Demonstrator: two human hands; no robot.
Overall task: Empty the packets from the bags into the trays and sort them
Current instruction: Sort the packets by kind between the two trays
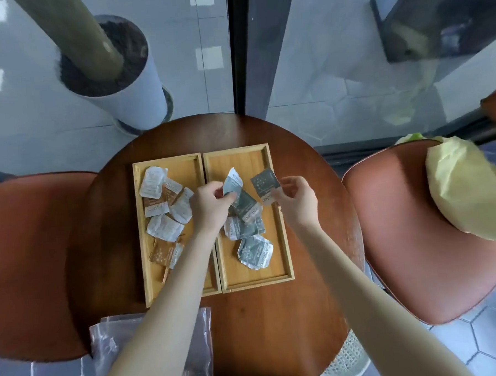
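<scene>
Two wooden trays lie side by side on a round brown table (312,293). The left tray (143,250) holds several white and brown packets (164,228). In the right tray (284,243) are several grey-green packets (256,252). My left hand (210,207) pinches one grey-green packet (232,183) above the right tray. My right hand (294,197) holds another grey-green packet (265,184) by its lower corner over the same tray. Clear plastic bags (111,338) lie flat at the table's near left edge, partly under my left forearm.
Reddish-brown chairs stand left (29,265) and right (422,250) of the table; a pale yellow bag (471,193) rests on the right one. A white planter (120,79) with a trunk stands beyond the table, by a glass wall with a black frame.
</scene>
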